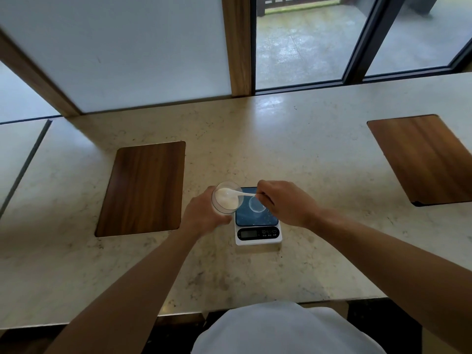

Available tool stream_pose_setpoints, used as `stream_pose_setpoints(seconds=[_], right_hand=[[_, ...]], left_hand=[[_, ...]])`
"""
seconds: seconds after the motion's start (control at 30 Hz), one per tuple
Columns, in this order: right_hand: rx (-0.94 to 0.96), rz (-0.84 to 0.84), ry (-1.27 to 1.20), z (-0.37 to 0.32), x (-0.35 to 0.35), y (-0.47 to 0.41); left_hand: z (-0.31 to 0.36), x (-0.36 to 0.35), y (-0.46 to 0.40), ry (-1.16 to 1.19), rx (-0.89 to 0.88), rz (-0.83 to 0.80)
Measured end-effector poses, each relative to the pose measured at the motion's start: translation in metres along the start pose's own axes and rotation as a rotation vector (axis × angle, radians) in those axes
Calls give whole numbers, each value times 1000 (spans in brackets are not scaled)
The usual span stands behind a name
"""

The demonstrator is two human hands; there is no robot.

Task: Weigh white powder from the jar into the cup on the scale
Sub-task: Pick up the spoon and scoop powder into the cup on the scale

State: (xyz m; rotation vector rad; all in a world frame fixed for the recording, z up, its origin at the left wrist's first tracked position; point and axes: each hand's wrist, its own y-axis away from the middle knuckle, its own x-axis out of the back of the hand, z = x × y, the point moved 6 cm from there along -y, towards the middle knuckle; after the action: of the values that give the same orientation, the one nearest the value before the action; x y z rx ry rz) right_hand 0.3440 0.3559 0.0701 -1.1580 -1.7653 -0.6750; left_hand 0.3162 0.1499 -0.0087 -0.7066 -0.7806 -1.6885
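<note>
White spoon (240,192) pinched by right fingers (260,196), bowl inside jar (226,199).

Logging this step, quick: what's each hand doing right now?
Left hand: closed around the jar.
Right hand: fingers pinching the spoon handle.

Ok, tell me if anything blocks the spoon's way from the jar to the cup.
Nothing visible does. The spoon in the right hand reaches into the jar, and the cup sits open just beside it.
</note>
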Motion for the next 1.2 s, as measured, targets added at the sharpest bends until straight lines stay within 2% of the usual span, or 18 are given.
stream_pose_setpoints(seconds=[0.37,0.9,1.2], right_hand=[[-33,-113,55,-13,-6,-15],[-379,-143,-304,12,-30,-23],[-463,-142,-450,15,-39,-23]], left_hand=[[9,5,6,-9,-50,11],[19,7,14,23,-64,-13],[15,5,14,42,-3,-6]])
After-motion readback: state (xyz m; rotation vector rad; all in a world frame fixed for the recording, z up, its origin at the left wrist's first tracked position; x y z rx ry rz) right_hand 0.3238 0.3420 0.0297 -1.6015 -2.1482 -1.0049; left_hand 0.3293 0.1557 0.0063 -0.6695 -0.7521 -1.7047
